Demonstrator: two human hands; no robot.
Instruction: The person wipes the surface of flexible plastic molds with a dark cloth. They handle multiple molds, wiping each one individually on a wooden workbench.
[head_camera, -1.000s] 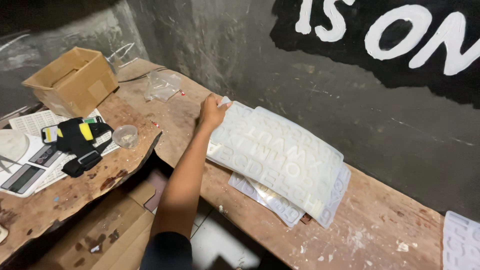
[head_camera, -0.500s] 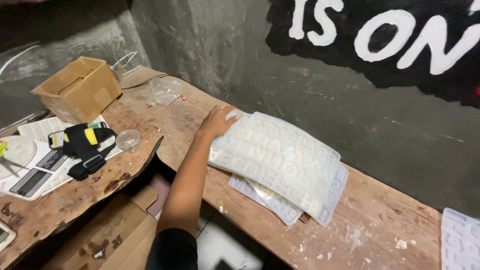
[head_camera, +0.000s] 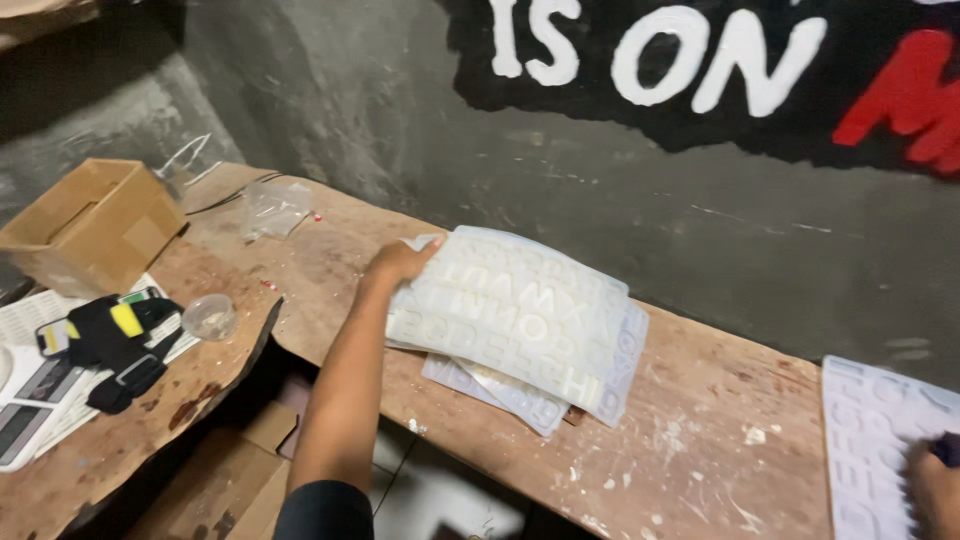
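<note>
Left hand (head_camera: 398, 262) reaches out across the gap to the far plank, fingers (head_camera: 425, 247) curled over the left far corner of the top white letter mould sheet (head_camera: 510, 315), gripping its edge, thumb side hidden so how firm the grip is cannot be told. That sheet tops a small stack of white mould sheets (head_camera: 525, 395) lying mid-tabletop, just near the grey wall (head_camera: 620, 220), lower sheets poking out on the near and right sides. Wooden tabletop (head_camera: 700, 440) is rough and spattered with white specks. Right hand (head_camera: 935, 490) shows only partly at the bottom right corner, resting on another white letter mould sheet (head_camera: 865, 440) at the right edge; its fingers are cut off by the frame, open or closed cannot be told; a dark bit at its far side, unclear what. Far left: open cardboard box (head_camera: 95, 225), crumpled clear plastic bag (head_camera: 272, 205) further right of it near the wall. Near left: black and yellow gloves (head_camera: 115, 335) on printed papers (head_camera: 30, 325), small clear round cup (head_camera: 208, 315) just beside them, a flat dark-screened device (head_camera: 25, 425) at the left edge. Below the gap between planks, brown cardboard pieces (head_camera: 225, 480) on the floor. Wall carries big painted white and red letters on black.
</note>
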